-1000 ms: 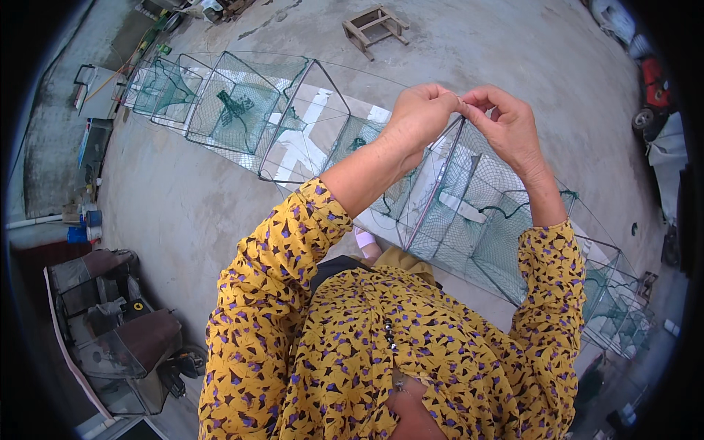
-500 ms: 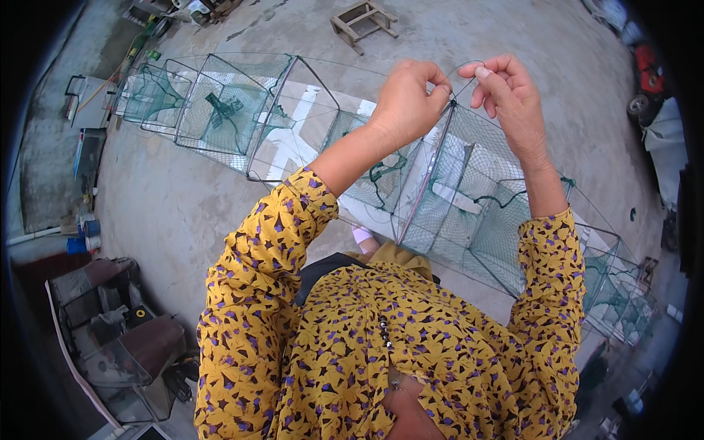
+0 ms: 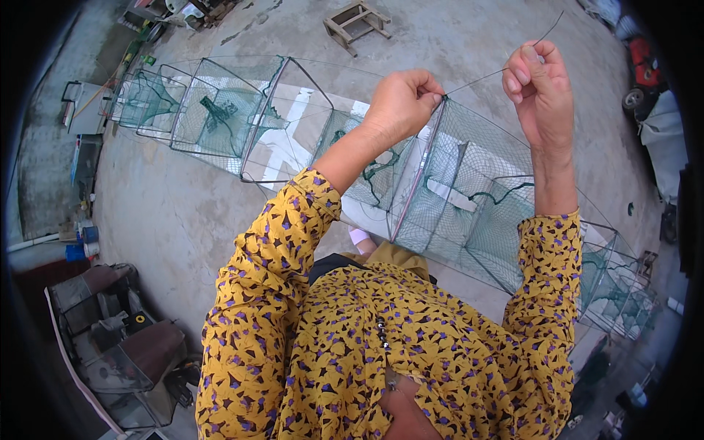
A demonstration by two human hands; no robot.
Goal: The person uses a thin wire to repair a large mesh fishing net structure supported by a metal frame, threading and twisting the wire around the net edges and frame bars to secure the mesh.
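A long green net trap (image 3: 480, 158) with dark rectangular frames stretches across in front of me, from far left to lower right. My left hand (image 3: 407, 99) is closed in a pinch at the top corner of one frame (image 3: 438, 121), where a cord is fixed. From that corner a thin dark cord (image 3: 480, 78) runs up to the right, taut. My right hand (image 3: 539, 84) is raised, with thumb and fingers closed on this cord, and its loose end sticks out above the fingers. Any knot under the left fingertips is hidden.
White paper or board (image 3: 293, 139) shows under and through the netting. A small wooden stool (image 3: 357, 26) stands on the concrete floor beyond the trap. At lower left is a covered cart-like vehicle (image 3: 117, 330); a red wheeled machine (image 3: 649, 70) is at far right.
My right hand has moved up and right, away from the left, drawing the cord from a small loop into a straight line. The left hand stays by the frame corner.
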